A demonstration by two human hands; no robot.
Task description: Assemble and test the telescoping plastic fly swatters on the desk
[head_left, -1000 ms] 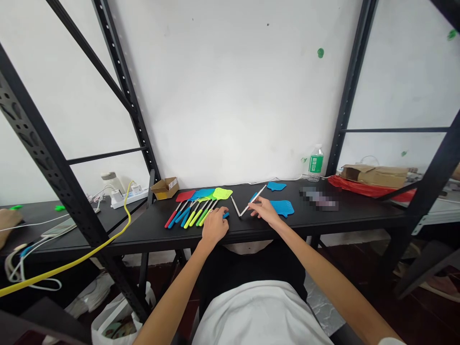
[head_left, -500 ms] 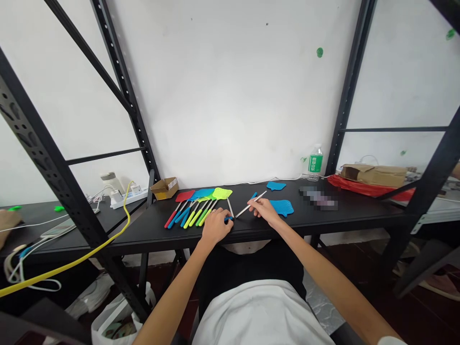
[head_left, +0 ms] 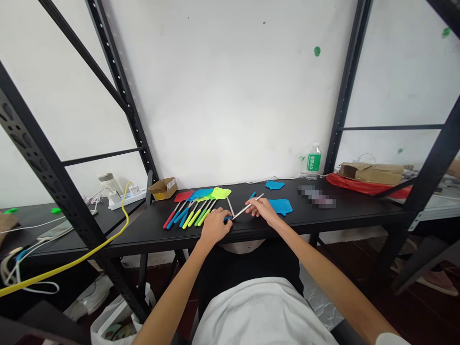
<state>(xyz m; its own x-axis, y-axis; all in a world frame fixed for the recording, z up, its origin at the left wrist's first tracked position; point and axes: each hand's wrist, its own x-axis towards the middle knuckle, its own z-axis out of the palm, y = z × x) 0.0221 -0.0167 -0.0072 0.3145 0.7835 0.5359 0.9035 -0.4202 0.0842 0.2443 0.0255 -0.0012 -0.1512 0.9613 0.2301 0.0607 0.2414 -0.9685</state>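
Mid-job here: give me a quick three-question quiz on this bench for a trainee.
1. True or false: the left hand is on a blue grip.
2. What colour is the head at the left end of the row of fly swatters?
3. How many loose blue mesh swatter heads lie to the right of the right hand?

Key: 1 true; 2 red; 3 two.

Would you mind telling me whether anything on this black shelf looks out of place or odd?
Two blue mesh swatter heads lie loose on the black shelf with no handles, unlike the assembled fly swatters set in a neat row. The bare metal rod between the left hand and right hand has no head either.
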